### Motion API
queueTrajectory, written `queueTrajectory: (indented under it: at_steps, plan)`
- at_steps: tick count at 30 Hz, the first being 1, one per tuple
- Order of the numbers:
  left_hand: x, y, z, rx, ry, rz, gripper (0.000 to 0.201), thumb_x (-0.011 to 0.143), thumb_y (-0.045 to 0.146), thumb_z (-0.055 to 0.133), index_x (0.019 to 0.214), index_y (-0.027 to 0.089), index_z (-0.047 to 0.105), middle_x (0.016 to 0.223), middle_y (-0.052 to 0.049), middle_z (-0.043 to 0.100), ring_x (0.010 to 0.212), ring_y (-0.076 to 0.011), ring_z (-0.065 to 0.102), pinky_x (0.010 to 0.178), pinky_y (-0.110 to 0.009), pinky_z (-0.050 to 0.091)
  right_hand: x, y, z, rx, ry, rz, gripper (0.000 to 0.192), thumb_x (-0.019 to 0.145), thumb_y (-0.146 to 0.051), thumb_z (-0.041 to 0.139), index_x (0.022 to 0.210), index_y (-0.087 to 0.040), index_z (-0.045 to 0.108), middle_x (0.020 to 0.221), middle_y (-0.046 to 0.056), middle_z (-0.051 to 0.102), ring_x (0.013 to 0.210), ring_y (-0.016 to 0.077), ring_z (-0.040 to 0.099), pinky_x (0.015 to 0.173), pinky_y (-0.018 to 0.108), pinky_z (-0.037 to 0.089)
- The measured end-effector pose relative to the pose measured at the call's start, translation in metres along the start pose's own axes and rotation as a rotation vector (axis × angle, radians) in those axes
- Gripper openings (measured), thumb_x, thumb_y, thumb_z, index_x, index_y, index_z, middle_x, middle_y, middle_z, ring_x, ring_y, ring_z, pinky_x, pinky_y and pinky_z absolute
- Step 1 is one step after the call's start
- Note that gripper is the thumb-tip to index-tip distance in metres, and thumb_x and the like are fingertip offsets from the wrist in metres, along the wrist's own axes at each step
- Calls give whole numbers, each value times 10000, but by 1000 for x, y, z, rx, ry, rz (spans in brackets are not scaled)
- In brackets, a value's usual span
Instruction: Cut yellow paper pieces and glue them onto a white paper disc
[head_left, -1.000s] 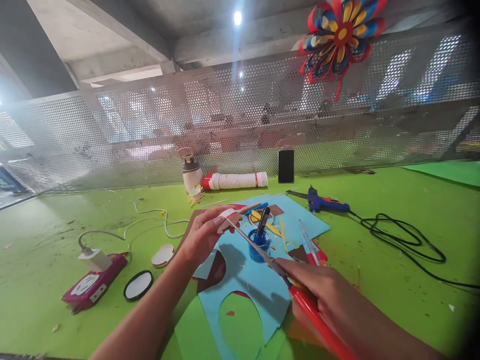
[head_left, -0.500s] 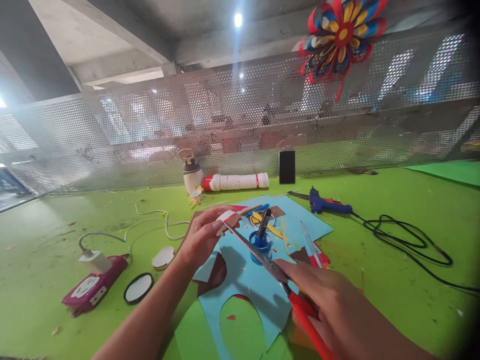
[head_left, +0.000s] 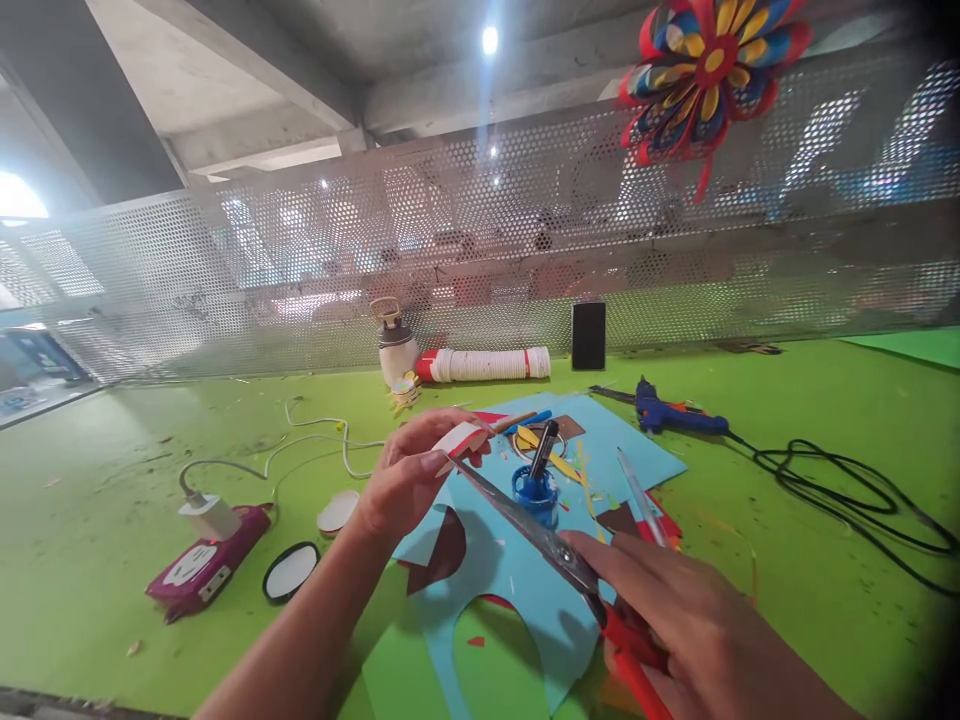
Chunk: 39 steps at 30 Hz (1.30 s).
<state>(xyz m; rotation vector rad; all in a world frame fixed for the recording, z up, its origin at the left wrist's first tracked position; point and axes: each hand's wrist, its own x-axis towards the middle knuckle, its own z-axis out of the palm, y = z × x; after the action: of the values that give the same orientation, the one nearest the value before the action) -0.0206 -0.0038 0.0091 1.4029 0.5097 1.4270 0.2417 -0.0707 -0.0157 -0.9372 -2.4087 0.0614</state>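
On a green bench point(head_left: 112, 520) strewn with blue paper point(head_left: 517, 580), the right hand point(head_left: 675, 620) grips red-handled scissors point(head_left: 555, 555), blades meeting a paper piece point(head_left: 459, 438) pinched by the left hand point(head_left: 409, 475), above a blue pot point(head_left: 534, 492).

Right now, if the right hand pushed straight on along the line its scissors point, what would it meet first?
The scissors in the right hand point up-left at the small paper piece pinched in the left hand; the blade tips already look to be at its edge. Depth is unclear.
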Motion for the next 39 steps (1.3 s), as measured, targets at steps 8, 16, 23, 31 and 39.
queueTrajectory:
  at_steps: [8, 16, 23, 31, 39]
  plan:
    - [1, -1, -1, 18, -9, -1, 317, 704, 272, 654, 988, 165, 748, 949, -98, 715, 831, -231, 618, 757, -337, 471, 3, 3, 0, 86, -73, 35, 540, 807, -102, 464, 1334, -119, 580, 948, 126, 719, 864, 255, 692, 784, 358, 584]
    - [2, -5, -1, -2, -2, -12, 327, 704, 268, 662, 1002, 159, 739, 928, -86, 735, 833, -211, 637, 764, -309, 477, 1, 7, 5, 79, -51, 48, 541, 800, -87, 451, 1319, -121, 600, 992, 123, 725, 898, 251, 703, 802, 361, 596]
    - [3, -7, -3, -3, 17, -6, 312, 702, 238, 665, 994, 161, 743, 890, -68, 735, 799, -190, 638, 755, -293, 478, 5, 6, 2, 158, -56, 92, 505, 814, -130, 500, 1297, -191, 633, 960, 103, 747, 843, 249, 715, 765, 356, 608]
    - [3, -11, -3, -22, 31, -26, 308, 715, 242, 674, 1005, 158, 735, 892, -69, 739, 795, -182, 643, 764, -289, 479, 7, 2, 3, 175, -24, 128, 469, 834, -159, 487, 1268, -219, 653, 879, 88, 735, 779, 243, 700, 731, 343, 600]
    - [3, -12, -5, -43, 36, -44, 316, 721, 240, 678, 1022, 158, 730, 917, -78, 745, 827, -190, 655, 775, -286, 485, 7, 1, 2, 144, -89, 129, 477, 858, -167, 459, 1307, -186, 619, 907, 112, 725, 810, 253, 692, 753, 359, 594]
